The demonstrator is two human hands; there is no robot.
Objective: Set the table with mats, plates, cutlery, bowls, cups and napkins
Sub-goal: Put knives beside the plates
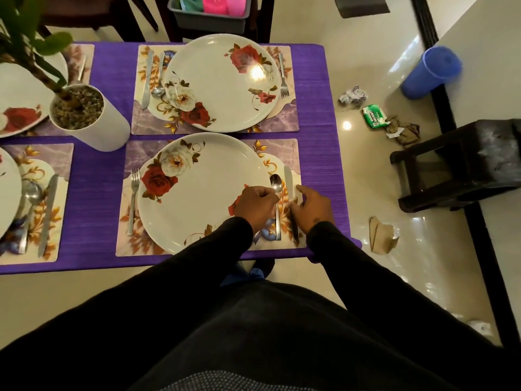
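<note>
Grey bin (208, 19): pink cups | left hand (255, 206) pinches spoon (275, 184) | right hand (311, 208) grips knife (288, 179)

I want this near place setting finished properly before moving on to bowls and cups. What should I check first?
1. Steel spoon beside the near floral plate, left hand pinching its handle: ok.
2. Steel knife parallel to the spoon, right hand on it: ok.
3. Steel fork left of the plate: ok.
4. Plate centred on the purple marbled mat: ok.
5. Bowl, cup, napkin here: not ok, none visible.
</note>
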